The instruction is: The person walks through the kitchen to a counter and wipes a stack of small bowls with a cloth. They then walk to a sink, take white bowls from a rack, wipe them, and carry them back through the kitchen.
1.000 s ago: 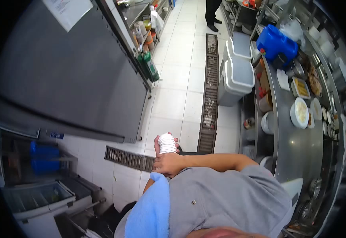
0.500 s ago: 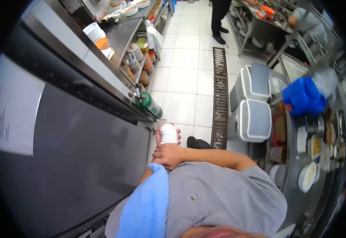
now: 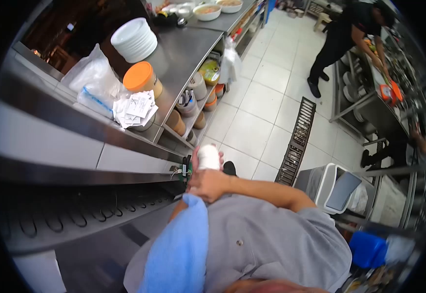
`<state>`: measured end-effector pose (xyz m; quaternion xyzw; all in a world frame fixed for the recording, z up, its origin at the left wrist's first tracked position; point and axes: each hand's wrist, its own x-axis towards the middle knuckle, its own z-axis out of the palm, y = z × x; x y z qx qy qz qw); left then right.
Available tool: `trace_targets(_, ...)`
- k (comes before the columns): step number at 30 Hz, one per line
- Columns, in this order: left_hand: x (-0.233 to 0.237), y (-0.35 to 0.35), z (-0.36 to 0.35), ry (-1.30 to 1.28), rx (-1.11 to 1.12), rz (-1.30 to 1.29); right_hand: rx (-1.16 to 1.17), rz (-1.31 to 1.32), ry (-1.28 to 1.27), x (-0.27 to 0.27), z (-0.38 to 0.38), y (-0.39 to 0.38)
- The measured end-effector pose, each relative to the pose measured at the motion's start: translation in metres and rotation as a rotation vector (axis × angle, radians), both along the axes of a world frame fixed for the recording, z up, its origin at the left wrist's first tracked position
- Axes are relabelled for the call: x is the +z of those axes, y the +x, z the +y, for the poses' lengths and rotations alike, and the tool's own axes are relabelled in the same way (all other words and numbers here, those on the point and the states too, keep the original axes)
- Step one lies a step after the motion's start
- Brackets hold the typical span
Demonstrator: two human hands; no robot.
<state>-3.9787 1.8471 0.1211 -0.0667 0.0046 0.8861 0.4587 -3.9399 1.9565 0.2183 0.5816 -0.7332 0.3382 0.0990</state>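
A stack of small white dishes (image 3: 208,157) rises in front of my chest, its ridges smeared by motion. My left hand (image 3: 195,160) is wrapped round it, thumb side on the left and fingertips showing on the right. Across the near end of the stack and my left wrist lies my right hand (image 3: 208,184), fingers curled; whether it grips the dishes or the wrist is not clear. A blue towel (image 3: 178,244) hangs over my left shoulder.
A steel counter (image 3: 183,53) on the left bears a stack of white plates (image 3: 134,40), an orange-lidded tub (image 3: 142,79) and paper slips (image 3: 135,108). A floor drain (image 3: 297,141) runs ahead. To the right stand a lidded bin (image 3: 337,188) and a person in black (image 3: 342,41).
My view has turned left and moved forward, so the counter looks nearer and the bins have slid down and right. Both hands keep their hold round the stack of dishes.
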Motion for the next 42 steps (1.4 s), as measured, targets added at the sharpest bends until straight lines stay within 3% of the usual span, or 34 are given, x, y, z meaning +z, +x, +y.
trace_targets(7,0.035,-0.157,0.053,-0.068,0.052,-0.022,0.017,0.0,-0.032,0.015,0.048,-0.151)
trace_targets(12,0.04,-0.253,0.067,-0.191,0.235,-0.057,0.173,-0.003,-0.027,0.011,0.073,-0.269)
trace_targets(14,0.055,-0.277,0.07,-0.3,0.351,-0.065,0.233,-0.013,-0.073,0.019,0.075,-0.305)
trace_targets(21,0.061,-0.352,0.071,-0.271,0.505,-0.134,0.449,-0.079,-0.032,0.027,0.07,-0.406)
trace_targets(25,0.058,-0.385,0.056,-0.309,0.494,-0.187,0.481,-0.182,-0.046,0.029,0.059,-0.456)
trace_targets(27,0.058,-0.393,0.053,-0.612,0.61,-0.163,0.48,-0.227,-0.007,0.026,0.052,-0.478)
trace_targets(28,0.066,-0.396,0.055,-0.603,0.61,-0.188,0.47,-0.307,-0.031,0.024,0.049,-0.488)
trace_targets(30,0.083,-0.402,0.06,-1.0,0.675,0.0,0.48,-0.471,-0.066,0.027,0.047,-0.511)
trace_targets(31,0.069,-0.404,0.059,-0.999,0.672,-0.023,0.486,-0.492,-0.061,0.029,0.046,-0.521)
trace_targets(33,0.025,-0.403,0.055,-1.219,0.732,0.261,0.498,-0.585,-0.133,0.031,0.044,-0.541)
trace_targets(34,0.02,-0.41,0.054,-1.222,0.729,0.238,0.504,-0.605,-0.13,0.032,0.042,-0.551)
trace_targets(37,0.01,-0.425,0.059,-1.78,0.828,0.496,0.506,-0.669,-0.233,0.027,0.041,-0.578)
trace_targets(39,0.011,-0.434,0.059,-1.757,0.791,0.45,0.526,-0.857,-0.181,0.024,0.044,-0.596)
trace_targets(42,0.015,-0.447,0.065,-1.73,0.767,0.372,0.552,-0.914,-0.192,0.02,0.049,-0.617)
